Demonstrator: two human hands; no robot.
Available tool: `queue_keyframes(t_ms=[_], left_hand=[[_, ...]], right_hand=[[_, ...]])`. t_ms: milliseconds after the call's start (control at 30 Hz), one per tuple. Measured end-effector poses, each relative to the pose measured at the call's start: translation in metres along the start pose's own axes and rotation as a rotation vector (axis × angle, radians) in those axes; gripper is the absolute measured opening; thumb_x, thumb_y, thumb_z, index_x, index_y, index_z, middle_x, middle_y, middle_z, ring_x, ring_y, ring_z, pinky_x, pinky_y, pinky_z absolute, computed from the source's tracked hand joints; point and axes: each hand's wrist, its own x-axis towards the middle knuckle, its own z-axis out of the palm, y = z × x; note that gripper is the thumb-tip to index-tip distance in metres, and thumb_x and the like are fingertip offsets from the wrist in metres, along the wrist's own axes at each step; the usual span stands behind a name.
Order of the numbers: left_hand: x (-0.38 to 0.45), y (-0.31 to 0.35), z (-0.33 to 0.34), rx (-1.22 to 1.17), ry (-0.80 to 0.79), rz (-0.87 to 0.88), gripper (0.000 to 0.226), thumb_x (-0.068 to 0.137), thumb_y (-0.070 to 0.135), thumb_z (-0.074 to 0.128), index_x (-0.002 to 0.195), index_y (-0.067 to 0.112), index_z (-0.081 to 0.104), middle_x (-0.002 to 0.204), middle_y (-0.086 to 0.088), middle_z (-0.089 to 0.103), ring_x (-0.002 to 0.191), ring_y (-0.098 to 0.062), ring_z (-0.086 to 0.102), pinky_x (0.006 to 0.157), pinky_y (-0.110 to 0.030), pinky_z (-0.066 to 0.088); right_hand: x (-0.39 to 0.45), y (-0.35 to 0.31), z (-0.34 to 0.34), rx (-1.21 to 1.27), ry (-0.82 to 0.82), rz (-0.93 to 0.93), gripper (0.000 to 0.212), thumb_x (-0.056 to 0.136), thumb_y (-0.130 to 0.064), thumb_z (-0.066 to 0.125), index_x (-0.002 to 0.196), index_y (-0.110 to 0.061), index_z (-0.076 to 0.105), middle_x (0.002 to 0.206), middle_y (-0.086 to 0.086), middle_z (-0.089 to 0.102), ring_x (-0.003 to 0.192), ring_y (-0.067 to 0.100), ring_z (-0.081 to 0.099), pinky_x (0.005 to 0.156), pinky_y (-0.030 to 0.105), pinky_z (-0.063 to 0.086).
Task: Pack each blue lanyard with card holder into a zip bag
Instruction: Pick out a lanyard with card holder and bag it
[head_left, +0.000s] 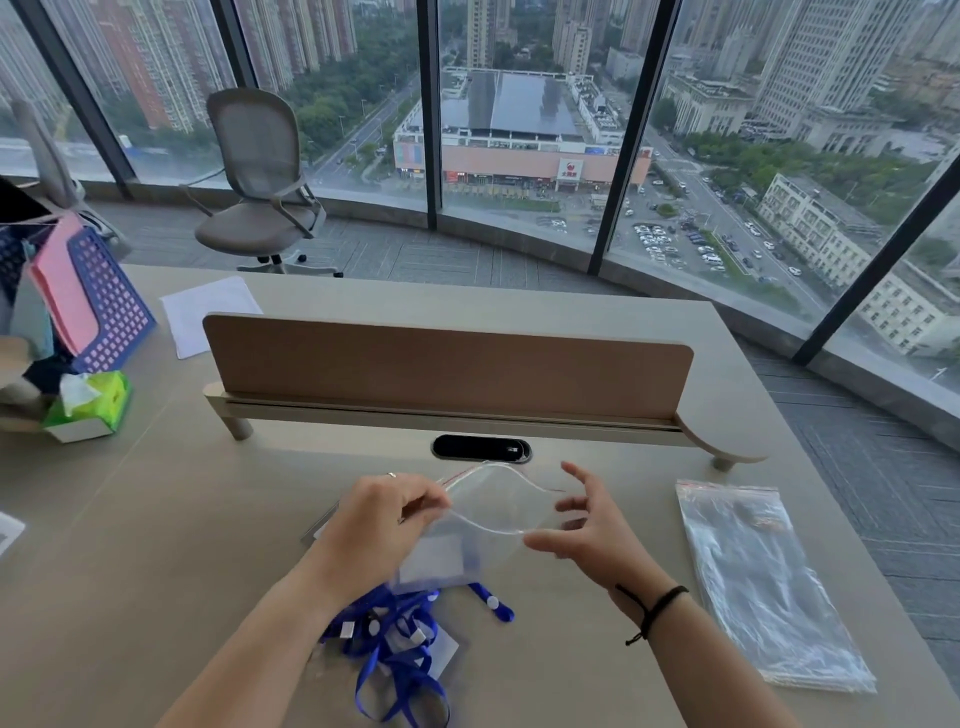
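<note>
My left hand (387, 519) pinches the left edge of a clear zip bag (493, 506) held above the desk, its mouth gaping towards the divider. A card holder (434, 561) shows through the bag's lower part. My right hand (587, 525) hovers at the bag's right edge with fingers spread; whether they touch the bag is unclear. Blue lanyards with card holders (395, 644) lie in a tangled heap on the desk under my left forearm, one strap end (493, 605) poking out to the right.
A stack of empty zip bags (763, 582) lies at the right on the desk. A wooden divider (447, 369) and a cable port (480, 448) stand behind. A tissue box (91, 405) and blue basket (111, 306) sit at the far left.
</note>
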Motion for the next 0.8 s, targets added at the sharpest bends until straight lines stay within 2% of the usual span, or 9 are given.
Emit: queue_keyframes(t_ms=[67, 133, 200, 233, 333, 467, 633, 733, 800], left_hand=[[-0.001, -0.002, -0.008, -0.03, 0.016, -0.003, 0.015, 0.089, 0.014, 0.072, 0.099, 0.023, 0.077, 0.087, 0.018, 0.074, 0.082, 0.002, 0.069, 0.079, -0.023, 0.058], [-0.004, -0.004, -0.015, -0.065, 0.044, -0.035, 0.022, 0.088, 0.011, 0.072, 0.106, 0.024, 0.075, 0.086, 0.016, 0.075, 0.083, 0.001, 0.071, 0.08, -0.022, 0.058], [-0.008, -0.005, -0.02, -0.136, 0.069, -0.098, 0.034, 0.088, 0.009, 0.072, 0.116, 0.028, 0.069, 0.087, 0.012, 0.076, 0.086, 0.001, 0.071, 0.082, -0.016, 0.056], [-0.011, -0.006, -0.023, -0.174, 0.079, -0.134, 0.039, 0.088, 0.008, 0.072, 0.119, 0.031, 0.066, 0.088, 0.01, 0.076, 0.088, 0.001, 0.071, 0.083, -0.014, 0.054], [-0.016, -0.013, -0.032, -0.237, 0.105, -0.221, 0.033, 0.087, 0.007, 0.073, 0.113, 0.025, 0.068, 0.084, 0.006, 0.078, 0.084, -0.002, 0.073, 0.084, -0.016, 0.055], [-0.024, -0.027, -0.038, -0.265, 0.035, -0.244, 0.012, 0.085, 0.008, 0.074, 0.092, 0.018, 0.077, 0.079, 0.001, 0.077, 0.075, -0.015, 0.074, 0.08, -0.031, 0.061], [-0.029, -0.03, -0.035, -0.398, 0.13, -0.323, 0.018, 0.082, 0.007, 0.076, 0.08, 0.025, 0.08, 0.081, -0.002, 0.078, 0.078, -0.02, 0.074, 0.08, -0.033, 0.061], [-0.031, -0.032, -0.032, -0.52, 0.187, -0.37, 0.014, 0.081, 0.011, 0.075, 0.082, 0.025, 0.078, 0.084, -0.008, 0.077, 0.081, -0.026, 0.073, 0.086, -0.044, 0.059], [-0.032, -0.032, -0.027, -0.583, 0.211, -0.369, 0.006, 0.081, 0.019, 0.073, 0.083, 0.024, 0.077, 0.087, -0.01, 0.077, 0.087, -0.029, 0.072, 0.09, -0.049, 0.056]], right_hand=[[0.005, -0.001, 0.002, -0.069, -0.013, -0.007, 0.089, 0.063, -0.015, 0.089, 0.132, -0.043, 0.04, 0.114, -0.004, 0.053, 0.082, 0.02, 0.066, 0.073, 0.028, 0.056], [0.008, -0.001, 0.006, -0.087, -0.051, -0.037, 0.058, 0.068, -0.009, 0.086, 0.116, -0.029, 0.062, 0.091, 0.004, 0.063, 0.069, 0.023, 0.058, 0.065, 0.03, 0.05], [0.008, -0.004, 0.01, -0.072, -0.083, -0.08, 0.023, 0.073, -0.005, 0.083, 0.087, -0.02, 0.072, 0.067, 0.007, 0.058, 0.061, 0.019, 0.047, 0.058, 0.027, 0.041], [0.009, -0.004, 0.011, -0.071, -0.08, -0.095, 0.017, 0.075, -0.005, 0.082, 0.074, -0.018, 0.071, 0.061, 0.003, 0.058, 0.057, 0.015, 0.046, 0.055, 0.023, 0.039], [0.009, -0.003, 0.006, -0.046, -0.056, -0.123, 0.031, 0.073, -0.01, 0.085, 0.054, -0.016, 0.061, 0.053, -0.001, 0.049, 0.052, 0.013, 0.038, 0.048, 0.02, 0.032], [0.008, -0.003, -0.003, 0.017, -0.125, -0.164, 0.034, 0.074, -0.01, 0.084, 0.05, -0.016, 0.061, 0.058, 0.006, 0.043, 0.06, 0.018, 0.032, 0.049, 0.025, 0.026], [0.001, -0.017, -0.005, 0.095, -0.183, -0.238, 0.017, 0.082, -0.012, 0.076, 0.069, -0.003, 0.075, 0.07, 0.012, 0.071, 0.067, 0.015, 0.06, 0.064, 0.017, 0.045], [-0.002, -0.023, -0.007, 0.181, -0.21, -0.288, 0.022, 0.081, -0.019, 0.07, 0.08, 0.002, 0.077, 0.082, 0.025, 0.073, 0.074, 0.021, 0.067, 0.076, 0.024, 0.055], [-0.003, -0.027, -0.007, 0.236, -0.215, -0.305, 0.024, 0.079, -0.02, 0.069, 0.086, 0.001, 0.078, 0.087, 0.023, 0.074, 0.074, 0.022, 0.066, 0.077, 0.029, 0.057]])
